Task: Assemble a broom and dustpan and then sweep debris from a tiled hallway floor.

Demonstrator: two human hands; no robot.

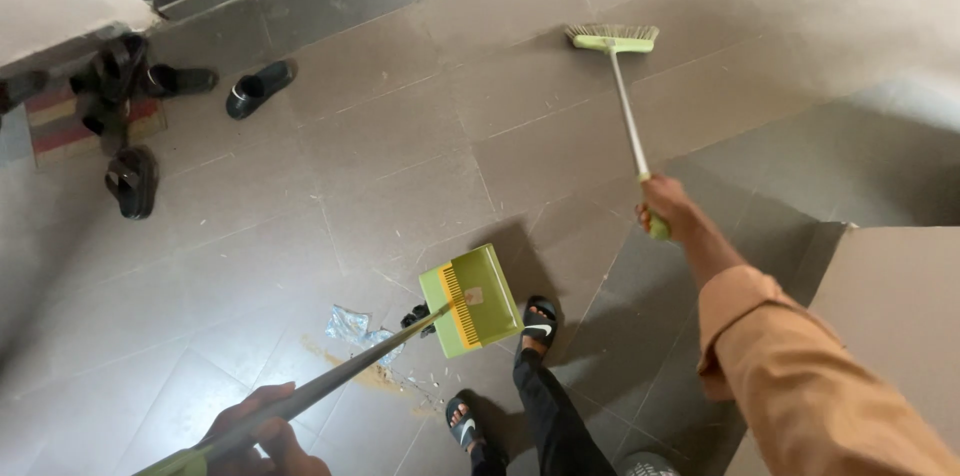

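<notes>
We grip dustpan handle [330,386] in left hand [265,436], broom [628,106] in right hand [665,204]; keep dustpan [470,299] flat near debris [365,336], sweep short.

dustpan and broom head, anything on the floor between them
In the head view, the stretch between the green dustpan and the broom head is bare grey tile floor. The crumpled wrapper and dirt lie on the dustpan's other side.

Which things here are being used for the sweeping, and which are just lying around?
In use:
broom, held by the right hand
dustpan, its long handle in the left hand
rubbish and dirt on the floor by the dustpan

Just lying about:
dark shoes and sandals by the wall
striped mat under some of them
</notes>
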